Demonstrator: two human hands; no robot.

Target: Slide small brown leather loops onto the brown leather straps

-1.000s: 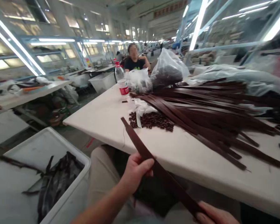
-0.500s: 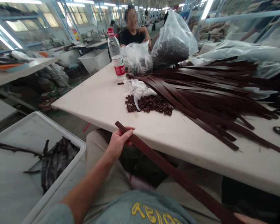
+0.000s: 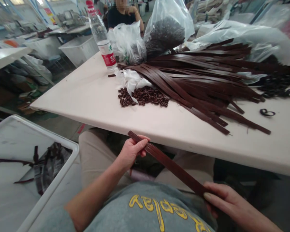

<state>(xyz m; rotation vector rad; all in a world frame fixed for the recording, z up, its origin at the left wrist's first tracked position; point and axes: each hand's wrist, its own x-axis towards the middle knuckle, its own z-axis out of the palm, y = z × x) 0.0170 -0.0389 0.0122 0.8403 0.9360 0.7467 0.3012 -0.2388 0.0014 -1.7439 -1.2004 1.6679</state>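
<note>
Both hands hold one dark brown strap (image 3: 170, 165) below the near edge of the worktop (image 3: 91, 93): the left hand (image 3: 132, 151) is clenched around its upper end, the right hand (image 3: 222, 199) pinches its lower end over the lap. At the left, a white bin (image 3: 65, 154) holds a few dark straps and scraps. On the worktop lies a broad pile of brown straps (image 3: 198, 80). Behind it, a clear bag (image 3: 168, 30) holds dark small parts, and a smaller bag (image 3: 128, 43) stands beside it. A water bottle (image 3: 101, 40) stands upright nearby. Loose brown loops (image 3: 145, 95) lie heaped by white plastic.
</note>
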